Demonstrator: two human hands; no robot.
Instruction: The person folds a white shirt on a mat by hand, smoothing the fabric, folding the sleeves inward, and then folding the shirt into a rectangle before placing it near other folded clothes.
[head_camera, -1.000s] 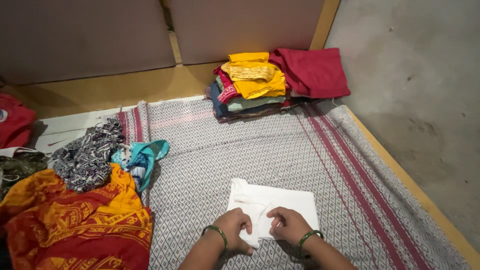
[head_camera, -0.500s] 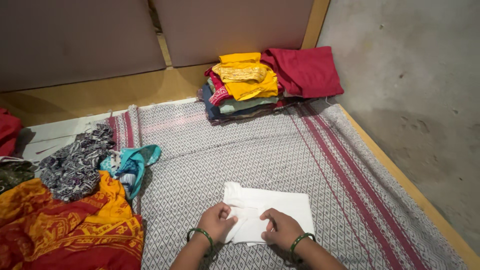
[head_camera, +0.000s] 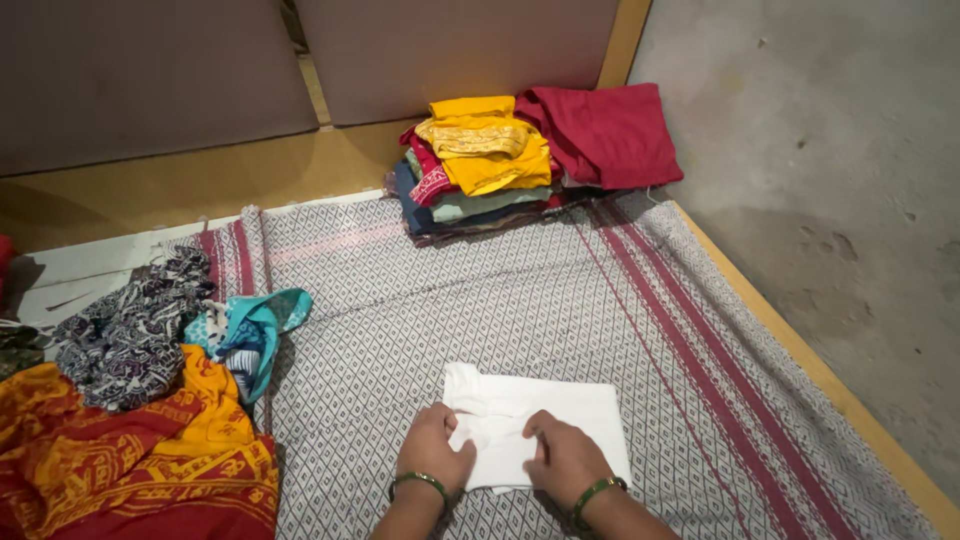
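Both hands have slid slightly toward the near edge of the white folded cloth (head_camera: 540, 425) since half a second ago, and the camera has drifted so the folded stack sits a little higher. From the head view, the left hand (head_camera: 436, 452) lies palm-down on the cloth's near left corner, fingers curled and pressing the fabric flat; the right hand (head_camera: 562, 457) lies beside it on the near middle, fingers bent and pinching a small fold. Each wrist carries a green bangle. That cloth is soft, roughly rectangular, lying on a woven grey diamond-patterned mat (head_camera: 480, 290) with maroon stripes. Far beyond the cloth rests a stack of folded clothes (head_camera: 480, 160) in yellow and maroon; left of it lies a loose heap (head_camera: 130, 420) of orange, red and printed fabric. Open mat surrounds the cloth, with bare concrete floor (head_camera: 840, 180) right of it.
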